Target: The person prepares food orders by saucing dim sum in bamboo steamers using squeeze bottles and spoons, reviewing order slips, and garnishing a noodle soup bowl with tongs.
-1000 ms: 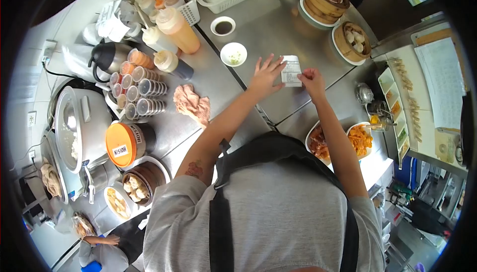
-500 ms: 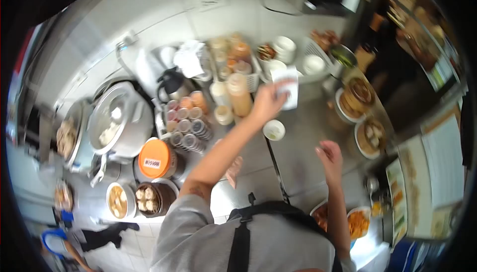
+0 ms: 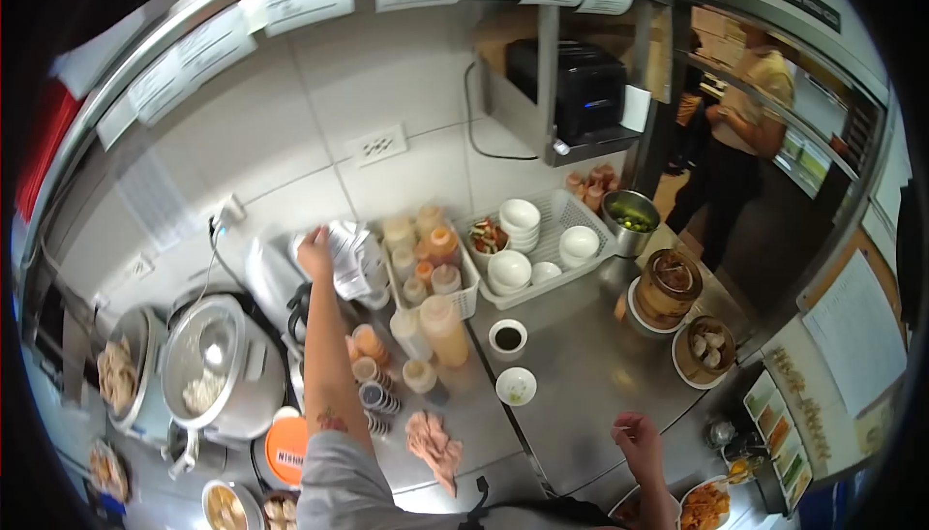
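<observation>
The left hand (image 3: 314, 251) is reaching to the white papers (image 3: 354, 254) lying by the sauce bottles (image 3: 444, 246); I cannot tell if its grip is pinching any. The right hand (image 3: 636, 439) is hanging over the bench (image 3: 581, 385), fingers curling loosely, seemingly empty. Handling papers is seemingly the step; next is likely needing gentle fingers

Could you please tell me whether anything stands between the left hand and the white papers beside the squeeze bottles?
Nothing visible does: the left hand is at the left edge of the white papers in this view. Whether it touches them is unclear.
</observation>
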A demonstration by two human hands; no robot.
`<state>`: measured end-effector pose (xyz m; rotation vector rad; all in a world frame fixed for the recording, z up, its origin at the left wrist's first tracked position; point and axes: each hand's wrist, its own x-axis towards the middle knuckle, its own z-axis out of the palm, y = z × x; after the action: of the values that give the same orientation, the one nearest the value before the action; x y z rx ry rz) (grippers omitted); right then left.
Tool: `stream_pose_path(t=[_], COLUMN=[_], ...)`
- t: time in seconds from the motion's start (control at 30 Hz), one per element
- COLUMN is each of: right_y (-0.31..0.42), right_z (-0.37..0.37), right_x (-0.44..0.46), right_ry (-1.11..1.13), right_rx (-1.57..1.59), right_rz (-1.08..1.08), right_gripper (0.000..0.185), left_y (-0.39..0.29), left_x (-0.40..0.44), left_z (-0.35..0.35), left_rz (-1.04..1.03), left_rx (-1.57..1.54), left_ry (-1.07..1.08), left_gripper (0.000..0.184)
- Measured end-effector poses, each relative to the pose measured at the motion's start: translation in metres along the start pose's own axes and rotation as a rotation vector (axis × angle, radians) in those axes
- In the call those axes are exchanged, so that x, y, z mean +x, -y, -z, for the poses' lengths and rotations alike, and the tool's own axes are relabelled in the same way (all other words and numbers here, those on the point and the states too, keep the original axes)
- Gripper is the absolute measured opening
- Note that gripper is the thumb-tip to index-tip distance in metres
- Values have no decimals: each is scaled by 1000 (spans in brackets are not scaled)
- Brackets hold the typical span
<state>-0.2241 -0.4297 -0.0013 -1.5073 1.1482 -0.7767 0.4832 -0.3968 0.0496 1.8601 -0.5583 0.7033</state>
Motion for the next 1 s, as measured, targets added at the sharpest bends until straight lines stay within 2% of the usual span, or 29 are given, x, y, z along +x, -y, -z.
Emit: stream_pose_path(t=[0.03,0.23,0.33,0.4,0.43,0.5,0.53,0.57,0.6,0.63,0.67,0.73,0.77,0.83,0.87,0.9,0.93,1.0], right_y=[2,22,26,19,13,5,14,21,19,27,32,26,24,27,29,30,31,35], right_z=[-2,-19,-23,-28,-30,-38,-39,-35,-35,-31,-27,-29,-25,-19,-15,-10,-3,14], right_x=[-1,-6,-14,-18,-25,-35,-44,-52,-59,-67,-77,-92,-96,-110,-117,-126,-133,-147], right_ry=[1,53,89,116,122,165,150,175,112,134,171,130,137,124,117,109,106,81], right_rx=[5,-82,-125,-152,-163,-210,-188,-199,-209,-159,-110,-102,-106,-90,-81,-38,5,7], right_rz=[13,99,136,152,144,195,232,261,434,374,332,378,426,385,368,359,351,330], right_gripper=[25,22,22,23,23,26,28,28,27,24,21,18,16,13,13,13,13,15], left_y=[-15,-50,-4,9,14,35,57,83,51,14,-49,-123,-145,-194,-217,-243,-265,-273], left_x=[-3,-7,-4,-10,-13,9,15,28,27,25,-5,-44,-64,-103,-127,-158,-186,-234], left_z=[7,10,-8,-19,-20,-25,-35,-43,-39,-32,-6,34,42,52,62,71,79,71], left_rz=[75,-28,-58,-133,-193,-409,-443,-633,-444,-249,-274,-441,-412,-337,-418,-410,-398,-242], left_rx=[118,135,229,457,573,847,859,812,865,909,790,306,112,-254,-384,-418,-448,-572], left_ry=[75,99,149,208,249,573,482,321,204,95,-30,19,92,222,333,378,421,629], left_gripper=[39,36,35,36,36,47,53,60,69,81,76,55,51,44,28,21,15,13])
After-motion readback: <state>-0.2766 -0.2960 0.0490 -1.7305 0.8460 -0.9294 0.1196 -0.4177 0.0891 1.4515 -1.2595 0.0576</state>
